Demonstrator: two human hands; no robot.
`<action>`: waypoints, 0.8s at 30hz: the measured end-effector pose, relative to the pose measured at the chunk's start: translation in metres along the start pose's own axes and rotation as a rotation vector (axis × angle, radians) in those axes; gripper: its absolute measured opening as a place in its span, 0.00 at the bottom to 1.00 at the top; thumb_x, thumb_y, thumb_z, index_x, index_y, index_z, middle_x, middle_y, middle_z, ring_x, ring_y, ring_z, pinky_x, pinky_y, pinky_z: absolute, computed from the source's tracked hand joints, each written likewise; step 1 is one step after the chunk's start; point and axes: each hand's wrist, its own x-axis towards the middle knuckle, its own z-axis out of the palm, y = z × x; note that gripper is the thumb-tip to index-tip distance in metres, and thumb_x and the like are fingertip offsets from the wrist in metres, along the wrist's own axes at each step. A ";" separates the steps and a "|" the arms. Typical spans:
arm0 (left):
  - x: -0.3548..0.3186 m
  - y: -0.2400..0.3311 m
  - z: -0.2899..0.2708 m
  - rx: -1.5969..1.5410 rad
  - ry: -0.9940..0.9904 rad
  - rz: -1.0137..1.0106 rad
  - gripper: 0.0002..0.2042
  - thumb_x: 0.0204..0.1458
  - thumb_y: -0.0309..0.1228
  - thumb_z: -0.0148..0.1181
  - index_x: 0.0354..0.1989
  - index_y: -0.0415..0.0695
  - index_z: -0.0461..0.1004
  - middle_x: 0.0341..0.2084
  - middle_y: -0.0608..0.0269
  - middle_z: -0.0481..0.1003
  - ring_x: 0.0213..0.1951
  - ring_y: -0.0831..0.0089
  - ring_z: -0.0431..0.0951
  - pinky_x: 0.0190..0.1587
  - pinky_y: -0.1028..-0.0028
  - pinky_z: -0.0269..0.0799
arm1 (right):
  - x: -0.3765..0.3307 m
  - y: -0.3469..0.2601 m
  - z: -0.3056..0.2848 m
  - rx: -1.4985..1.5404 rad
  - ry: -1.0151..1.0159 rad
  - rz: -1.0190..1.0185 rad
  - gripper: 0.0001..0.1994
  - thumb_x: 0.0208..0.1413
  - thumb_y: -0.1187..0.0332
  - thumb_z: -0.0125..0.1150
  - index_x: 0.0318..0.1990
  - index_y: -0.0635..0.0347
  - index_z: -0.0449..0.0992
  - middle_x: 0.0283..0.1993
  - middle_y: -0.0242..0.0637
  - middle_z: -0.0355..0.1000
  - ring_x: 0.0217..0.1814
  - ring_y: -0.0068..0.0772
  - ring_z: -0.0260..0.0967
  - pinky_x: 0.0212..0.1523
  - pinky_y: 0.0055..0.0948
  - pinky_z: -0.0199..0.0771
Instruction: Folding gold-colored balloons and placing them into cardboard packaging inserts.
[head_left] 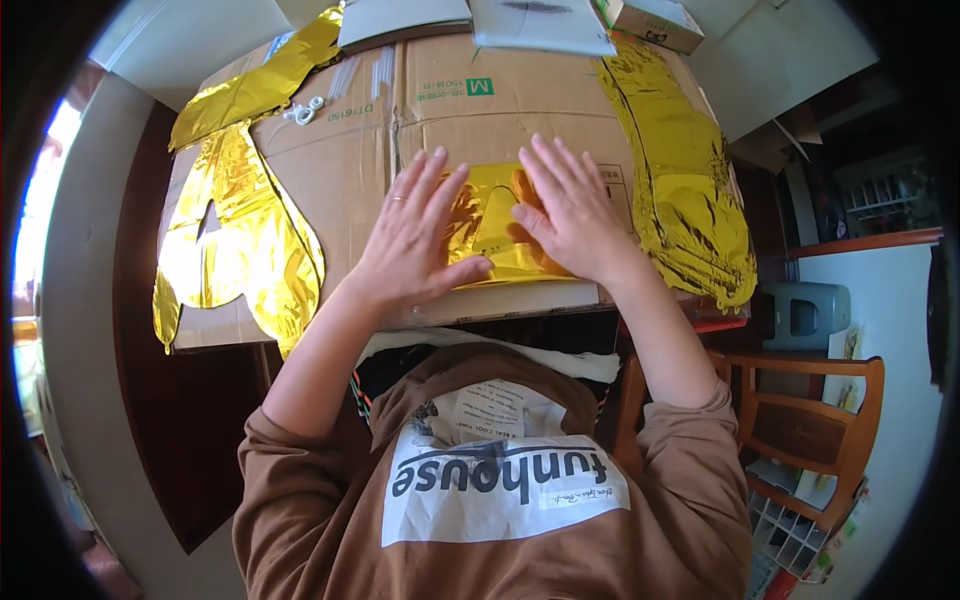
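Observation:
A folded piece of shiny gold foil (492,222), apparently a flat foil balloon, lies near the front edge of the cardboard surface (350,200). My left hand (415,232) spreads its fingers over the foil's left side. Over its right side is my right hand (577,212), fingers stretched and thumb pointing inward. Both palms face down, and neither hand grips anything; whether they press on the foil or hover just above it, I cannot tell. A flat gold letter-shaped foil balloon (278,245) hangs partly over the front left edge.
More gold foil (690,190) is piled along the right side, and another strip (250,90) lies at the back left. Small white rings (303,113) and clear straws (381,72) sit nearby. White sheets (540,25) and a box (652,22) line the back. A wooden chair (810,420) stands right.

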 end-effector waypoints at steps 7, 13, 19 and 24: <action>-0.007 0.005 0.016 0.097 -0.136 0.047 0.55 0.49 0.71 0.56 0.73 0.35 0.54 0.73 0.34 0.51 0.75 0.41 0.47 0.76 0.50 0.39 | -0.029 -0.001 0.013 -0.122 -0.125 0.029 0.41 0.67 0.39 0.43 0.75 0.64 0.52 0.80 0.52 0.46 0.83 0.52 0.40 0.79 0.59 0.30; -0.013 0.006 0.017 0.179 -0.107 0.014 0.58 0.47 0.73 0.55 0.74 0.34 0.52 0.73 0.34 0.51 0.76 0.43 0.46 0.76 0.50 0.37 | -0.028 0.001 0.016 -0.126 -0.127 0.030 0.43 0.67 0.37 0.42 0.77 0.62 0.48 0.81 0.53 0.43 0.84 0.51 0.37 0.79 0.58 0.29; -0.018 -0.008 -0.030 -0.065 -0.072 -0.280 0.59 0.43 0.65 0.68 0.76 0.36 0.48 0.72 0.37 0.53 0.75 0.45 0.50 0.75 0.53 0.45 | -0.024 0.003 0.007 0.032 -0.109 0.038 0.44 0.67 0.36 0.40 0.76 0.65 0.50 0.79 0.55 0.46 0.83 0.53 0.39 0.79 0.58 0.26; -0.028 0.008 -0.040 -0.323 -0.003 -0.530 0.36 0.49 0.38 0.73 0.67 0.39 0.67 0.58 0.48 0.75 0.58 0.56 0.75 0.61 0.60 0.70 | -0.028 0.003 -0.011 0.072 -0.101 0.054 0.43 0.68 0.36 0.37 0.76 0.64 0.49 0.80 0.54 0.46 0.83 0.53 0.41 0.79 0.58 0.27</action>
